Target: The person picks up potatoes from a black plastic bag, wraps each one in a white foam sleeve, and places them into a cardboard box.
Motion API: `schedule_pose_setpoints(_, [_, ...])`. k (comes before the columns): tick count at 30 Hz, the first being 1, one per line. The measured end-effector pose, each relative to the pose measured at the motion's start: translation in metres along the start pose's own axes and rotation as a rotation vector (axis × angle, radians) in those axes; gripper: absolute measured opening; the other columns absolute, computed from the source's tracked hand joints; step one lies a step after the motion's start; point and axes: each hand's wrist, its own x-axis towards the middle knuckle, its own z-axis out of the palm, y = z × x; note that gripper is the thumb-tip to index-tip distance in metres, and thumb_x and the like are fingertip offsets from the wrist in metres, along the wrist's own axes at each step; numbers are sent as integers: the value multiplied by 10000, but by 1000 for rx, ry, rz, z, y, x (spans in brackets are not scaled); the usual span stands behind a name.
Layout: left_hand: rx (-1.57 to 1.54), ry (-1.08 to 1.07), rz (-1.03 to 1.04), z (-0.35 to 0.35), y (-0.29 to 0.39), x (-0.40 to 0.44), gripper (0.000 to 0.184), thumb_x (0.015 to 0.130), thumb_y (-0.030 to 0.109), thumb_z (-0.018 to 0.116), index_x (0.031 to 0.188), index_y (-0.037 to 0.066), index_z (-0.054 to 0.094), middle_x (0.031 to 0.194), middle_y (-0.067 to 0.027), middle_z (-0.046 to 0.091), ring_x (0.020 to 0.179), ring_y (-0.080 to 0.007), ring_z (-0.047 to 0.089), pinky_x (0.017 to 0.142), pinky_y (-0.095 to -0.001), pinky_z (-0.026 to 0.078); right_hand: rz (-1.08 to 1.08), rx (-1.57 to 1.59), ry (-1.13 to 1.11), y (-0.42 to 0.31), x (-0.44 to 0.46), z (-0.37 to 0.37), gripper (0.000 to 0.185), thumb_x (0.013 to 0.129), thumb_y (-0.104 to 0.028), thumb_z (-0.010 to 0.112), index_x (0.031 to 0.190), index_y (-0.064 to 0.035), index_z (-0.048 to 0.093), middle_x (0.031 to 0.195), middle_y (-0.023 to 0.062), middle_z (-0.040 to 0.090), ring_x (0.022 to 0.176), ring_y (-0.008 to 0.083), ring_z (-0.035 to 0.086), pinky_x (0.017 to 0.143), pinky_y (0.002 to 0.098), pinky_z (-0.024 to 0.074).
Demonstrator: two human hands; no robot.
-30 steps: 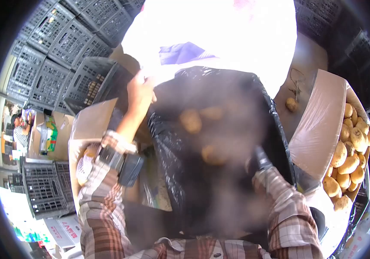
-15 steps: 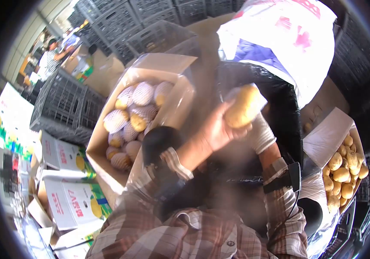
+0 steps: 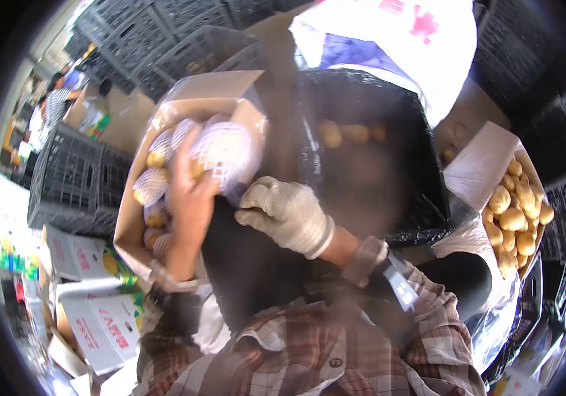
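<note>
My left hand (image 3: pixel 190 185), bare and slightly blurred, is closed on a potato in a white foam net (image 3: pixel 223 153) above the cardboard box (image 3: pixel 139 231) at the left. Other netted potatoes (image 3: pixel 151 185) lie in that box. My right hand (image 3: pixel 286 212), in a pale knitted glove, is beside the netted potato with its fingers curled in a pinch. What those fingers hold is too small to tell. To the right, a crate lined with black plastic (image 3: pixel 428 191) has several potatoes (image 3: pixel 355 134) near its far side.
A box of bare potatoes (image 3: pixel 512 221) stands at the right. A white bag (image 3: pixel 421 59) lies beyond the lined crate. Black crates (image 3: pixel 72 178) stand at the left and back, with printed cartons (image 3: pixel 101 327) at lower left. A person (image 3: pixel 55 105) is at the far left.
The view has swung about. Since half a second ago, my left hand has moved left from over the lined crate to the netted-potato box; the potato it holds now shows in a net. My right hand followed.
</note>
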Motion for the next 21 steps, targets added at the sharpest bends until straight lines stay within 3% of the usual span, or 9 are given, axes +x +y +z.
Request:
schedule_pose_setpoints(3, [711,134,260,-69,-41,5,596,668,-45,471,1257,0,393,1191,-173,462,1109,-301,452,988,-344,309,82,-46,156,69,9,-16,152,748,-198,657,836,-81,618,813,97,609,734,276,584,666,335,472])
schedule_pose_setpoints(4, [781,185,135,-91,-55,-4,584,669,-19,520,1242,32,416,1172,-178,484,1102,-332,462,969,-376,338,272,-59,172,101,11,-26,163,760,-222,625,850,-86,623,840,119,611,767,300,587,693,359,469])
schedule_pose_setpoints(7, [1196,-230,-1,-145,-86,-32,625,663,56,631,1253,113,435,1203,-174,486,1092,-355,479,904,-403,400,937,-263,79,176,2,-75,277,771,-313,569,927,-91,629,915,157,619,881,329,585,781,397,452])
schedule_pose_setpoints(11, [1306,-746,-276,-133,-51,-8,560,679,118,665,1214,186,513,1113,-157,559,991,-343,549,842,-389,440,1204,-555,-371,281,-39,-90,333,777,-306,547,1031,-96,595,1057,151,594,1033,318,549,822,449,435])
schedule_pose_setpoints(13, [1537,-1026,-552,-95,-24,37,383,701,162,650,1082,177,613,923,-161,619,852,-328,594,777,-401,460,1152,-594,-377,316,-47,-87,340,775,-280,550,1059,-93,571,1105,149,564,1050,326,533,821,449,434])
schedule_pose_setpoints(16, [1108,-582,-31,-6,-28,105,157,773,107,568,886,16,627,788,-179,611,716,-329,592,638,-382,445,889,-836,-284,361,-48,-79,362,769,-228,553,1103,-89,528,1138,149,520,1055,331,504,827,435,425])
schedule_pose_setpoints(18, [1037,-635,120,50,-45,164,223,800,97,576,998,5,618,888,-142,634,792,-208,612,695,-288,462,671,-1022,-168,397,-42,-74,374,766,-201,553,1118,-87,507,1123,150,506,1044,329,490,833,422,417])
schedule_pose_setpoints(20, [633,-490,-37,126,-71,210,150,837,111,560,916,-4,616,812,-95,600,700,-141,577,610,-289,444,562,-1198,-90,433,-37,-68,345,760,-178,536,1089,-75,514,1020,141,515,974,311,484,835,408,398])
schedule_pose_setpoints(21, [780,-558,192,149,-98,241,128,830,98,560,894,1,615,787,-88,577,668,-175,579,593,-295,443,560,-1189,-90,444,-35,-68,345,760,-178,536,1089,-75,514,1020,141,515,974,311,484,835,408,398])
